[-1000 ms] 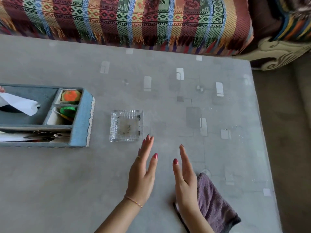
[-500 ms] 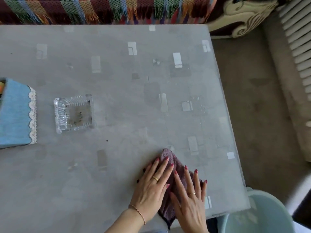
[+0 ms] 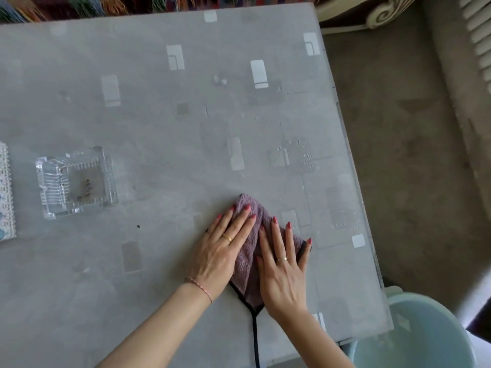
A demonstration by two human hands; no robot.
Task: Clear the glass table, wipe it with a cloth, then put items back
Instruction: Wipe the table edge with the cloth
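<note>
Glass table [image 3: 159, 123] carries the purple cloth [image 3: 247, 261] near its right edge, pinned flat under the left hand [image 3: 220, 257] and right hand [image 3: 283, 274] — fingers spread, gripping nothing, likely for wiping pressure — while the glass ashtray [image 3: 75, 181] sits uncleared toward the left edge.

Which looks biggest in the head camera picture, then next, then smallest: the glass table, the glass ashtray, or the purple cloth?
1. Glass table, by far the largest.
2. Glass ashtray.
3. Purple cloth, though both hands cover much of it, so it may match the ashtray.
</note>
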